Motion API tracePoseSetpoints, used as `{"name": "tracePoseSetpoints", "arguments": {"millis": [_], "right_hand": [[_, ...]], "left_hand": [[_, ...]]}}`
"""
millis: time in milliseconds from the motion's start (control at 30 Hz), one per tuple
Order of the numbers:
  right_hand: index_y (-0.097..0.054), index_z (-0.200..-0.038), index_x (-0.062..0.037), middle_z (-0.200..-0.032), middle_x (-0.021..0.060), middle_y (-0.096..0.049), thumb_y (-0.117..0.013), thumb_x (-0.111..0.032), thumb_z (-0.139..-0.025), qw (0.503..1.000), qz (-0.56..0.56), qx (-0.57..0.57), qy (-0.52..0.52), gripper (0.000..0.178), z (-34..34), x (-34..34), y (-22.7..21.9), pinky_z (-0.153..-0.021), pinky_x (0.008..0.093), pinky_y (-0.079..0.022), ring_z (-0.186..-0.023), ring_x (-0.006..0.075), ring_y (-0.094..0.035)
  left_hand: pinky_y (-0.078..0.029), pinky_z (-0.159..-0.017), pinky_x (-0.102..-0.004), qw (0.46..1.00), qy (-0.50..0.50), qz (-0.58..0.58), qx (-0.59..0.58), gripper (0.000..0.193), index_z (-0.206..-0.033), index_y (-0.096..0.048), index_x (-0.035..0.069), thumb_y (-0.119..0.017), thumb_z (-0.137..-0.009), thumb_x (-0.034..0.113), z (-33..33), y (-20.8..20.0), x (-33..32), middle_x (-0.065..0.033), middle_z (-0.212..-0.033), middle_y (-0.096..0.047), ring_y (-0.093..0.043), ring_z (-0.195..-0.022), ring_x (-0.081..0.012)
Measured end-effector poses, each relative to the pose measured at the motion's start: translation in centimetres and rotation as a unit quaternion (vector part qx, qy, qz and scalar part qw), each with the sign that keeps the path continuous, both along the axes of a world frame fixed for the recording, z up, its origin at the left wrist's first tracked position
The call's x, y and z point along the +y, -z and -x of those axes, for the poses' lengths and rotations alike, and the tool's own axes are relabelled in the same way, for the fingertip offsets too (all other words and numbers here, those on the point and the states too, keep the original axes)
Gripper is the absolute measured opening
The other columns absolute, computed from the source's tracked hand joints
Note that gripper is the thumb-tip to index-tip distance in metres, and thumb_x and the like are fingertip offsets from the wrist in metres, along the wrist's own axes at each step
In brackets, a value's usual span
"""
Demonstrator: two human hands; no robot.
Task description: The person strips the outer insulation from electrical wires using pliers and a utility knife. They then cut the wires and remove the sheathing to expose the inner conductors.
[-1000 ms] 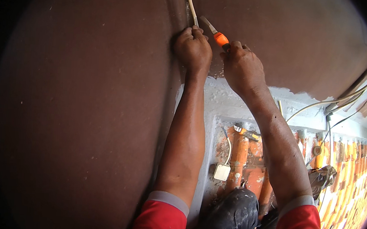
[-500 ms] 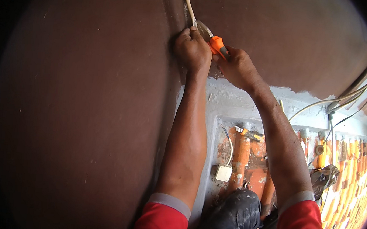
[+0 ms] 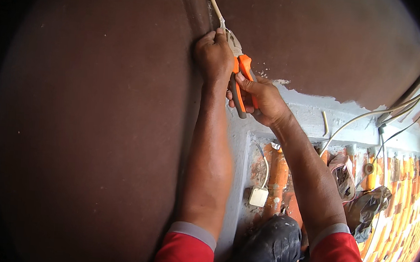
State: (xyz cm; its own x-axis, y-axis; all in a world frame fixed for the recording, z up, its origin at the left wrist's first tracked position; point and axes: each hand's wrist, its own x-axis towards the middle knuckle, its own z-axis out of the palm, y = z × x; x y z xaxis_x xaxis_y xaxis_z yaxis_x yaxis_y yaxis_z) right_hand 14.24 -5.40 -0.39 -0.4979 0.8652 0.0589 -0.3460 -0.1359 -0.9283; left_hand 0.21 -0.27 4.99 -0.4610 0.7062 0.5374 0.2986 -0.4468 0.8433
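Pliers (image 3: 244, 64): head of bare grey metal, dull sheen; grips of smooth orange and dark-grey plastic. Cable (image 3: 216, 5): cream plastic sheath, smooth. Wall (image 3: 98, 123): brown paint, mostly matt, finely specked. Ledge (image 3: 294, 105): pale grey coating, uneven, rough. Roof tiles (image 3: 279, 170): orange, clay-like, coarse, paint-flecked. Square box (image 3: 258, 196): off-white plastic, smooth. Bag (image 3: 371, 206): dark thin plastic, crinkled, glossy. Sleeves (image 3: 184, 253): red cloth, matt, grey cloth bands. Trousers (image 3: 275, 240): dark cloth, paint-spotted.

Glare bleaches the roof tiles (image 3: 401, 217) at right, the brown wall (image 3: 98, 123) lies dim, corners black
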Motion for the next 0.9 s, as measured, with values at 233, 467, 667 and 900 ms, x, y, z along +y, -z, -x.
{"name": "tracePoseSetpoints", "arguments": {"millis": [233, 467, 667, 900], "right_hand": [[-0.070, -0.123, -0.0019, -0.092, 0.0097, -0.078, -0.071, -0.041, -0.111, 0.993, 0.015, -0.103, 0.060, 0.041, -1.6, -2.3, 1.5, -0.064, 0.0294, -0.060, -0.084, 0.0180, -0.079], [-0.068, -0.130, 0.0088, -0.097, 0.0152, -0.079, -0.070, -0.031, -0.110, 0.949, -0.006, -0.295, 0.108, 0.044, -6.4, -6.6, 4.7, -0.073, 0.0349, -0.063, -0.082, 0.0195, -0.077], [-0.065, -0.132, 0.0045, -0.108, 0.0265, -0.076, -0.071, -0.029, -0.108, 0.767, -0.282, -0.532, 0.220, 0.042, -1.8, -2.4, -3.2, -0.090, 0.0528, -0.061, -0.098, 0.0392, -0.078], [-0.067, -0.125, 0.0020, -0.121, 0.0281, -0.072, -0.071, -0.025, -0.106, 0.635, -0.382, -0.579, 0.339, 0.033, -0.3, -2.2, -4.4, -0.095, 0.0575, -0.061, -0.114, 0.0475, -0.072]], "left_hand": [[-0.061, -0.093, -0.0376, 0.996, 0.071, 0.023, -0.043, 0.040, -0.117, -0.077, -0.009, -0.052, -0.115, 0.023, 0.9, 0.6, 0.5, -0.0223, -0.109, -0.083, -0.080, -0.101, -0.0285], [-0.059, -0.092, -0.0321, 0.992, 0.111, -0.013, 0.050, 0.034, -0.138, -0.072, -0.004, -0.052, -0.114, 0.012, 2.1, 2.0, -0.2, -0.0160, -0.125, -0.081, -0.076, -0.101, -0.0195], [-0.058, -0.092, -0.0330, 0.993, 0.120, 0.000, 0.009, 0.030, -0.132, -0.075, -0.004, -0.056, -0.113, 0.009, 1.8, 1.7, -0.8, -0.0143, -0.119, -0.082, -0.075, -0.099, -0.0186], [-0.056, -0.090, -0.0351, 0.997, 0.061, -0.005, 0.045, 0.026, -0.109, -0.079, -0.005, -0.055, -0.112, 0.006, 0.9, 1.0, -1.0, -0.0141, -0.095, -0.081, -0.076, -0.092, -0.0193]]}}
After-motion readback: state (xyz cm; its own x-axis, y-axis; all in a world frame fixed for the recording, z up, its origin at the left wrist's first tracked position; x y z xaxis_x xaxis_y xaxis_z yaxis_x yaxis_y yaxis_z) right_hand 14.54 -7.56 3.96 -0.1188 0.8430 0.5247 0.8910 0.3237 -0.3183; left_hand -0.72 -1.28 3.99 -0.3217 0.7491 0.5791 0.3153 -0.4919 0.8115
